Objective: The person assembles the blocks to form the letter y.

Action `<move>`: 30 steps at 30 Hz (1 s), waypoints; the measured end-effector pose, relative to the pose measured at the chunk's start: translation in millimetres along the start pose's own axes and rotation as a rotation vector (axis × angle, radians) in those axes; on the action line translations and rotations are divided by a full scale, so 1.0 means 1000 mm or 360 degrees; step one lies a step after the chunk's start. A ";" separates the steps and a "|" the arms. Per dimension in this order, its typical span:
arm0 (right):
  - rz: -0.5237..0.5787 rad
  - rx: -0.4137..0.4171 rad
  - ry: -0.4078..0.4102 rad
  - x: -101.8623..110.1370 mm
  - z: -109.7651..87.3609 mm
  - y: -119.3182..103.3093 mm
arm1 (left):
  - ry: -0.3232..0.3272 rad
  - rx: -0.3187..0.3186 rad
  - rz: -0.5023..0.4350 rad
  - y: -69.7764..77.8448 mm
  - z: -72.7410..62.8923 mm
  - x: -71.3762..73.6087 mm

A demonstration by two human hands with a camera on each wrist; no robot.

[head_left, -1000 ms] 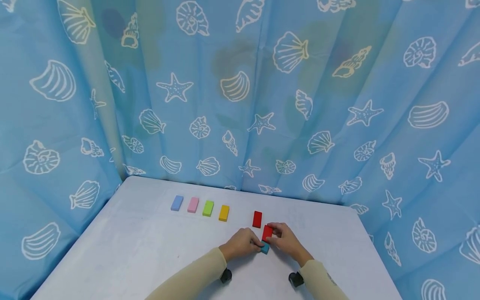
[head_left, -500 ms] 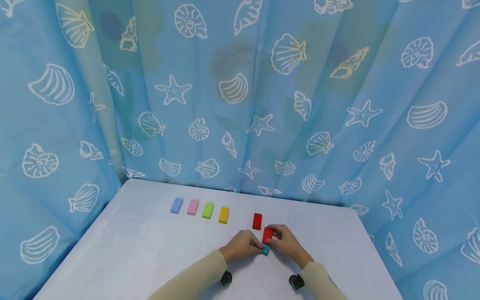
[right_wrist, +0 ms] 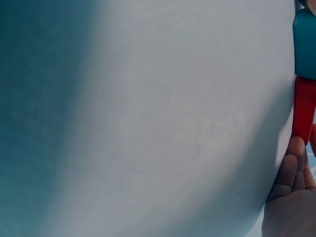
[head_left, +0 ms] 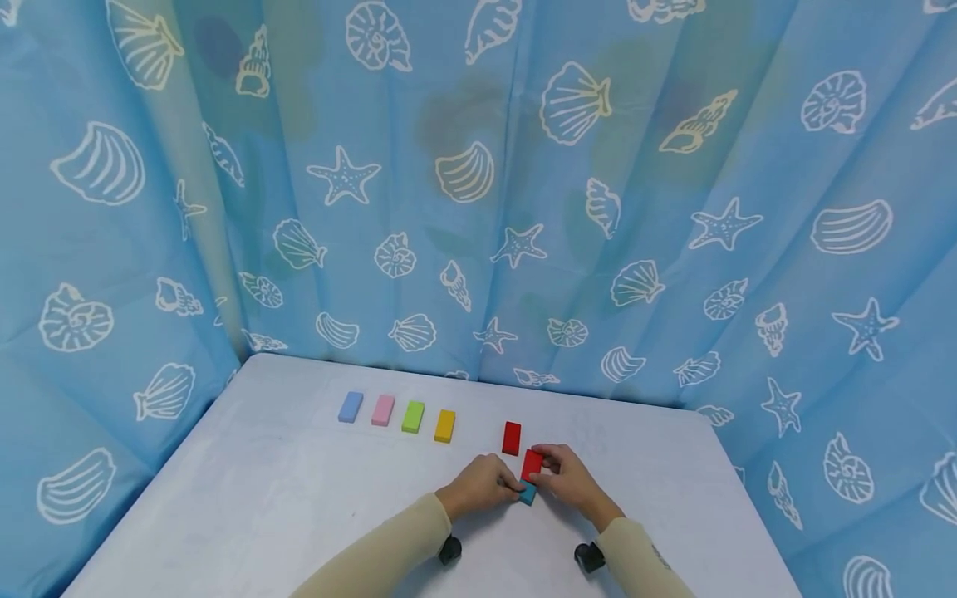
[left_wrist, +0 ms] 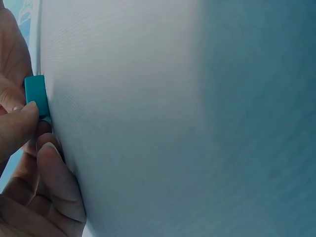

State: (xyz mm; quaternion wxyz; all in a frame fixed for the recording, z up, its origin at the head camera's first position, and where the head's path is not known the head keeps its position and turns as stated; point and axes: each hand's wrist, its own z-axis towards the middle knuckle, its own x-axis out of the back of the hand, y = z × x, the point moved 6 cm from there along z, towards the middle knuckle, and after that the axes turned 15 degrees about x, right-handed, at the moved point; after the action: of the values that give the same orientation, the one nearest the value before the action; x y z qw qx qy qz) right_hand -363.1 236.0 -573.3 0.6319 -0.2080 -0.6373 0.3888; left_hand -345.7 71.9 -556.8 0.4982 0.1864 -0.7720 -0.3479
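Note:
In the head view, my left hand point(head_left: 481, 484) pinches a teal block point(head_left: 527, 494) at its left side. My right hand point(head_left: 571, 479) holds a red block point(head_left: 532, 465) between thumb and fingers. The two blocks meet end to end on the table, the red one farther from me. The left wrist view shows the thumb pressed against the teal block point(left_wrist: 36, 96); the right wrist view has fingertips at the far end of the red block point(right_wrist: 303, 108), which touches the teal one. Fingers hide parts of both blocks.
A second red block point(head_left: 512, 438) lies just beyond the hands. Farther left are a yellow block point(head_left: 444, 426), a green block point(head_left: 413, 417), a pink block point(head_left: 383, 410) and a blue block point(head_left: 350, 407) in a spaced row. A shell-patterned curtain point(head_left: 419, 274) hangs behind the white table point(head_left: 262, 482).

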 end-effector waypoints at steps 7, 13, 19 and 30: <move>0.0012 -0.0030 0.0000 0.000 0.001 0.002 | -0.0022 0.0042 0.0004 0.002 0.000 0.000; -0.0005 -0.0094 -0.0017 -0.001 0.002 0.002 | -0.0046 0.0045 0.0004 0.001 0.004 -0.002; -0.0005 -0.0095 -0.0029 -0.002 0.004 -0.001 | -0.0040 0.0054 -0.0001 -0.001 0.004 0.000; 0.0009 -0.0090 -0.0034 0.001 -0.001 0.000 | -0.0058 0.0080 -0.0016 0.002 0.005 -0.002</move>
State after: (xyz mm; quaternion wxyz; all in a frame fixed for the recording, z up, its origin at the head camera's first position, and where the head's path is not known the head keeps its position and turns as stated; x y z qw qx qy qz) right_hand -362.5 237.3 -572.7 0.6178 -0.2234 -0.6543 0.3747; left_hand -349.5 76.3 -558.3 0.4774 0.1962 -0.7886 -0.3342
